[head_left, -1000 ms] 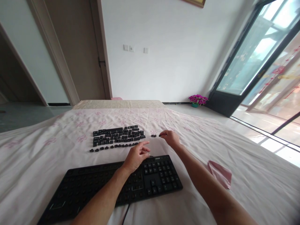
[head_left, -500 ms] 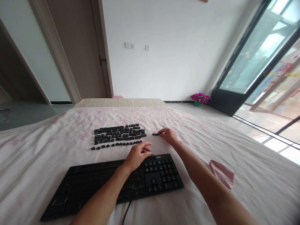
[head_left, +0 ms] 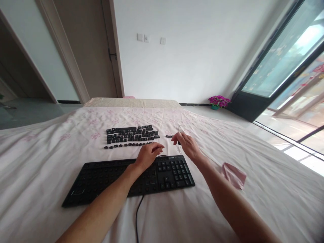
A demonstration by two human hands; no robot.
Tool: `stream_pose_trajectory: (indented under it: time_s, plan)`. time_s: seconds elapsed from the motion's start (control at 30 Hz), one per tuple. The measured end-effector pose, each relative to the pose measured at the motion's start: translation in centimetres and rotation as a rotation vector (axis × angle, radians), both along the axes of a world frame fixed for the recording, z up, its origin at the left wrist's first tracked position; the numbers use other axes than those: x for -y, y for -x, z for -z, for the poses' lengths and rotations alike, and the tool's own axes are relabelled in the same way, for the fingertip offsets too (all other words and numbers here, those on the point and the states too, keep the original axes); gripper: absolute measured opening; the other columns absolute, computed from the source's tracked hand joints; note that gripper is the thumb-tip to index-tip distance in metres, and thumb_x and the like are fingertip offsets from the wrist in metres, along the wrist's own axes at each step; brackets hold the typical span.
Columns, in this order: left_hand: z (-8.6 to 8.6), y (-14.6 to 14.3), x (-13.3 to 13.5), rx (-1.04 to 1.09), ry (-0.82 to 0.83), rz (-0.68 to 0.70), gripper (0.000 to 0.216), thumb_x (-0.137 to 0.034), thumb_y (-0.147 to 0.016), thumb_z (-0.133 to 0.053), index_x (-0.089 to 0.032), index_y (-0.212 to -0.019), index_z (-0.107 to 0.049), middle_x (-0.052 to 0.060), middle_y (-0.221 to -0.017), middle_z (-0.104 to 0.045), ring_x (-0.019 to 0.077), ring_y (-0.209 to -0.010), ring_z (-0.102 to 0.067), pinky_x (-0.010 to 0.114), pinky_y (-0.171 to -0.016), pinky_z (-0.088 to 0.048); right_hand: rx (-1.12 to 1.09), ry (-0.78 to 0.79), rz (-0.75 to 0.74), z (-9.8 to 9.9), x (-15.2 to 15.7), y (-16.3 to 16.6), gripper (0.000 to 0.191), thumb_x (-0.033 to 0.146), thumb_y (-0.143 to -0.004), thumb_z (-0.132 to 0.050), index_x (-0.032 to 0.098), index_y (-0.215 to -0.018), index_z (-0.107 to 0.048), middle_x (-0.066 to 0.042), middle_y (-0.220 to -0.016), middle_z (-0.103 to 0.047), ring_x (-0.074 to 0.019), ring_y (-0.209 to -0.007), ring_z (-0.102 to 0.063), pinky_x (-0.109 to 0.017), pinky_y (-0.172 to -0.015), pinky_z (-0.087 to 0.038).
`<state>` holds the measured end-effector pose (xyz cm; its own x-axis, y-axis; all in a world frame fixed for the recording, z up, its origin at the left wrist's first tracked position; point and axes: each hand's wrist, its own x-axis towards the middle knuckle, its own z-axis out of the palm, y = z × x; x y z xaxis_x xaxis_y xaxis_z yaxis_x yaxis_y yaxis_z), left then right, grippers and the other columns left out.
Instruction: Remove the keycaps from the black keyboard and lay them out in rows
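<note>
My right hand point(head_left: 186, 143) is closed on a wire keycap puller point(head_left: 181, 129); thin wire loops stick out above and below the fingers, and its middle is hidden. A few small black keycaps point(head_left: 168, 136) lie just left of that hand. My left hand point(head_left: 150, 155) hovers over the upper edge of the black keyboard point(head_left: 101, 180), its fingers loosely stretched with nothing visible in them. The keyboard's left and middle parts show bare key sockets, while keycaps sit on the right-hand block. Rows of loose black keycaps point(head_left: 131, 135) lie behind the keyboard.
A pale flowered cloth point(head_left: 45, 168) with wrinkles covers the surface. A folded pink cloth point(head_left: 235, 175) lies right of my right forearm. The keyboard cable point(head_left: 137, 216) runs toward me. Beyond stand a wall, a door and a pot of magenta flowers point(head_left: 219, 101).
My right hand has lifted from the small keycaps at the right and now shows the wire puller in its grip. My left hand's fingers have drawn closer together. The view has shifted slightly.
</note>
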<state>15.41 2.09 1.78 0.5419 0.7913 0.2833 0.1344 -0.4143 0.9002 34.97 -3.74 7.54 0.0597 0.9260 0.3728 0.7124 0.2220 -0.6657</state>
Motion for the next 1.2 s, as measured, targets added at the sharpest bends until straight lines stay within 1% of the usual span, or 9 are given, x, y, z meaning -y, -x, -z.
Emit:
stream_pose_trajectory:
  time_s: [0.13, 0.2, 0.27, 0.4, 0.5, 0.63, 0.87, 1.07, 1.2]
  plan:
    - [-0.3, 1.8, 0.4, -0.178, -0.167, -0.024, 0.019, -0.023, -0.083, -0.055, -0.023, -0.091, -0.072, 0.001, -0.092, -0.073, 0.0188, -0.088, -0.065, 0.028, -0.079, -0.048, -0.231, 0.045, -0.04, 0.1, 2.1, 2.7, 0.045, 0.049, -0.096, -0.033, 0.017, -0.088, -0.063, -0.002, -0.069, -0.061, -0.0125, -0.063, -0.052, -0.024, -0.061, -0.043]
    - [0.1, 2.8, 0.5, -0.203, -0.186, -0.042, 0.019, -0.021, -0.083, -0.054, -0.023, -0.09, -0.072, 0.001, -0.092, -0.073, 0.0189, -0.09, -0.065, 0.029, -0.082, -0.048, -0.293, 0.1, -0.098, 0.5, 2.4, 3.7, 0.042, 0.049, -0.095, -0.036, 0.017, -0.09, -0.062, -0.002, -0.074, -0.063, -0.011, -0.059, -0.05, -0.023, -0.057, -0.043]
    - [0.8, 3.5, 0.6, -0.19, -0.174, -0.055, 0.019, -0.02, -0.083, -0.054, -0.023, -0.09, -0.072, 0.001, -0.092, -0.072, 0.0185, -0.09, -0.064, 0.029, -0.083, -0.047, -0.317, 0.147, -0.172, 1.1, 2.5, 4.4, 0.04, 0.048, -0.096, -0.036, 0.017, -0.09, -0.062, -0.003, -0.08, -0.066, -0.0109, -0.061, -0.052, -0.023, -0.059, -0.044]
    - [1.5, 4.0, 0.7, -0.15, -0.139, -0.073, 0.019, -0.021, -0.083, -0.055, -0.022, -0.092, -0.071, 0.001, -0.093, -0.071, 0.018, -0.09, -0.064, 0.028, -0.082, -0.048, -0.252, 0.15, -0.241, 2.1, 2.3, 5.0, 0.04, 0.044, -0.097, -0.037, 0.018, -0.083, -0.064, -0.003, -0.082, -0.067, -0.014, -0.075, -0.058, -0.025, -0.07, -0.046]
    - [1.4, 3.9, 0.8, -0.171, -0.158, -0.051, 0.017, -0.023, -0.083, -0.056, -0.022, -0.091, -0.071, 0.001, -0.091, -0.071, 0.0178, -0.088, -0.064, 0.027, -0.08, -0.047, -0.184, 0.134, -0.261, 2.5, 2.3, 5.1, 0.037, 0.04, -0.097, -0.039, 0.019, -0.082, -0.067, -0.002, -0.084, -0.067, -0.015, -0.081, -0.06, -0.026, -0.077, -0.045]
    - [1.2, 3.9, 0.9, -0.215, -0.194, -0.036, 0.016, -0.025, -0.083, -0.057, -0.023, -0.09, -0.071, 0.0, -0.089, -0.07, 0.0171, -0.086, -0.063, 0.026, -0.077, -0.046, -0.144, 0.085, -0.346, 2.6, 2.2, 5.6, 0.036, 0.038, -0.097, -0.041, 0.02, -0.085, -0.07, -0.002, -0.088, -0.069, -0.0162, -0.086, -0.061, -0.028, -0.085, -0.044]
    - [1.2, 4.0, 0.9, -0.274, -0.24, -0.006, 0.014, -0.027, -0.083, -0.058, -0.025, -0.087, -0.071, -0.001, -0.085, -0.068, 0.0165, -0.083, -0.062, 0.024, -0.073, -0.044, 0.041, 0.062, -0.394, 3.0, 2.0, 5.6, 0.038, 0.037, -0.097, -0.039, 0.022, -0.084, -0.071, -0.002, -0.09, -0.069, -0.0169, -0.087, -0.06, -0.029, -0.087, -0.043]
    - [1.4, 3.9, 0.9, -0.31, -0.267, 0.025, 0.015, -0.026, -0.082, -0.059, -0.027, -0.09, -0.072, -0.001, -0.087, -0.068, 0.0167, -0.084, -0.06, 0.024, -0.075, -0.043, -0.037, 0.094, -0.384, 3.7, 2.1, 4.9, 0.045, 0.04, -0.099, -0.033, 0.02, -0.083, -0.071, -0.003, -0.085, -0.068, -0.0138, -0.072, -0.059, -0.026, -0.075, -0.046]
    - [1.5, 3.9, 0.9, -0.323, -0.282, 0.038, 0.012, -0.029, -0.082, -0.06, -0.025, -0.084, -0.071, 0.0, -0.085, -0.066, 0.0166, -0.082, -0.059, 0.024, -0.072, -0.041, 0.041, 0.075, -0.458, 3.8, 2.1, 5.7, 0.043, 0.041, -0.098, -0.036, 0.02, -0.08, -0.068, -0.003, -0.086, -0.067, -0.0163, -0.082, -0.06, -0.029, -0.084, -0.044]
